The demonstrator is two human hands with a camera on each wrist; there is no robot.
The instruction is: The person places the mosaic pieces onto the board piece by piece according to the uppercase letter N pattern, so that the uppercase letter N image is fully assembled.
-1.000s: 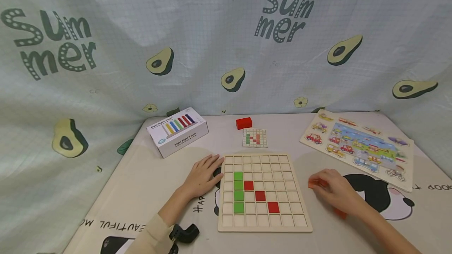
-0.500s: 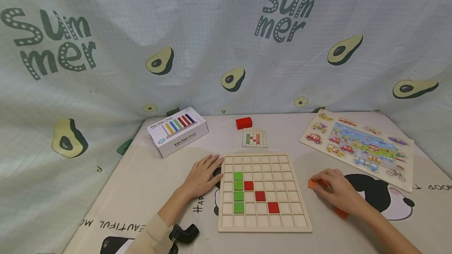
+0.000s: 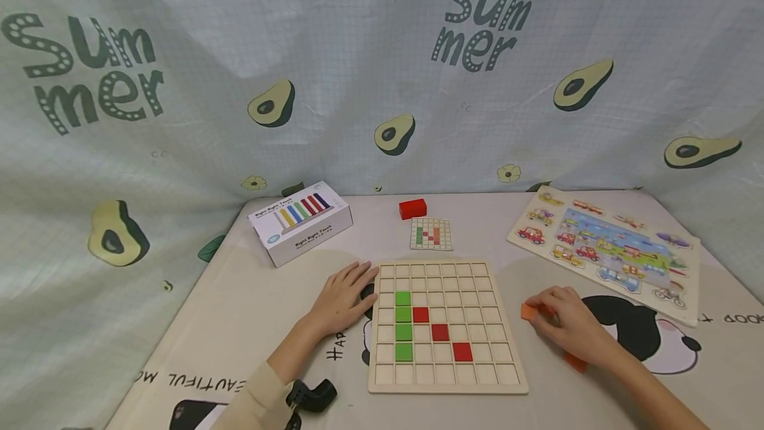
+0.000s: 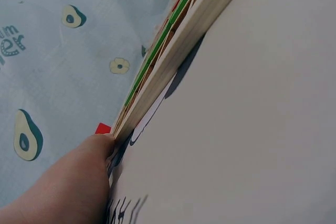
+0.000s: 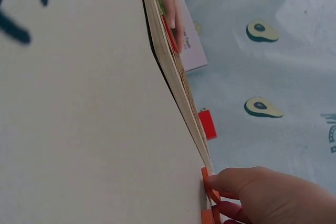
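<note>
A wooden grid board (image 3: pixel 475 372) lies mid-table, with a column of green square tiles (image 3: pixel 403 332) and three red square tiles (image 3: pixel 440 332) running diagonally in its cells. My left hand (image 3: pixel 341 300) rests with extended fingers beside the board's left edge, fingertips right at the rim. Right of the board, my right hand (image 3: pixel 567 324) pinches an orange tile (image 3: pixel 528 311) between thumb and fingers, low over the tablecloth. The right wrist view shows the thumb against that orange tile (image 5: pixel 206 176). More orange (image 3: pixel 575 362) shows beneath the right wrist, partly hidden.
Behind the board lie a small pattern card (image 3: pixel 431 233) and a red block (image 3: pixel 412 209). A white toy box (image 3: pixel 310 234) stands at the back left. A wooden vehicle puzzle (image 3: pixel 609 244) lies at the back right. A printed curtain (image 3: pixel 334 52) hangs behind the table.
The right hand's fingers have shifted slightly, and more of the orange tile at their tips shows now. The left hand and the board have stayed in place.
</note>
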